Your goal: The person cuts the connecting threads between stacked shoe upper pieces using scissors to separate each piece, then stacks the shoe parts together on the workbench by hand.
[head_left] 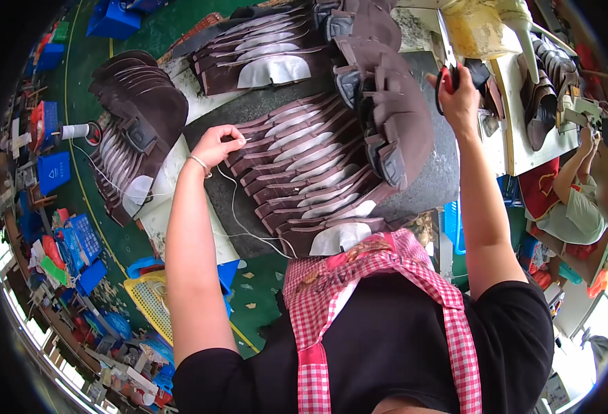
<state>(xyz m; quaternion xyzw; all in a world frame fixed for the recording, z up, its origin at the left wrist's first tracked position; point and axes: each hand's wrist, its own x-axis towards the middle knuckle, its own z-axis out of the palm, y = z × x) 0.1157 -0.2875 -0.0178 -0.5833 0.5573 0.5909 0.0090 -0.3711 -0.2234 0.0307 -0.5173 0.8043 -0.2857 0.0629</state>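
My left hand [216,146] is closed in a pinch at the left edge of a fanned stack of brown shoe uppers [402,103]. A small bit of white thread shows at its fingertips. Below it, a loose white thread [233,196] curves down across the dark board [432,169]. Over on the right, my right hand [461,103] grips a pair of scissors [447,47] by the red and black handles, with the blades pointing away from me. The scissors are apart from the stack.
More brown uppers [138,90] are piled at the left, and another fanned stack [269,52] lies behind. A thread spool [76,132] stands out at far left. A yellowish container [480,31] is at the back right. Another person [573,207] works at far right.
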